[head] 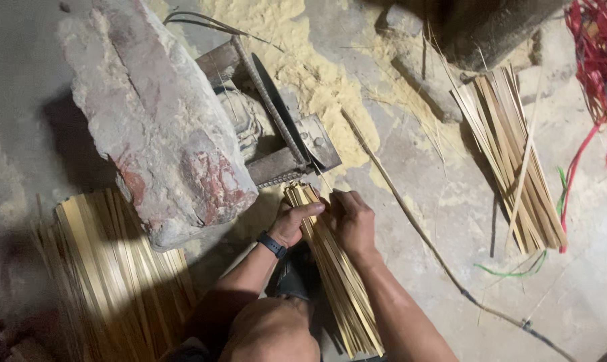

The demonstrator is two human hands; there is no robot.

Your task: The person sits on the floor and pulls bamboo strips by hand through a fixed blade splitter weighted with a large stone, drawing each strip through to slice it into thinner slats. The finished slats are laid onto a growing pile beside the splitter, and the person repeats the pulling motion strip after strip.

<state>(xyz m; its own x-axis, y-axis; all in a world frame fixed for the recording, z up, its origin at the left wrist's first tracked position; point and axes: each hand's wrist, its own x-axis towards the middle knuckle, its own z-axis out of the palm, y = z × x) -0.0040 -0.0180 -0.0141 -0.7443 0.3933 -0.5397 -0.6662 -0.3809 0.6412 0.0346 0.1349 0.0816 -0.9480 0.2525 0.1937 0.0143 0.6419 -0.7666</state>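
Both my hands grip one bundle of thin bamboo strips [340, 288] that runs from my lap up to the saw. My left hand [293, 221], with a dark band on the wrist, holds the bundle's left side near its top end. On the right side of the same bundle, my right hand [352, 220] is wrapped over the strips. The bundle's top end sits just below the dark circular saw blade [276, 107] and its metal guard plate [319, 139].
A big rough stone block [156, 114] lies over the saw frame at left. Bamboo strip piles lie at lower left [115, 268] and at right [511, 154]. Sawdust [303, 60] covers the concrete floor. Red strings [601, 60] hang at the top right; a long thin stick [417, 228] crosses the floor.
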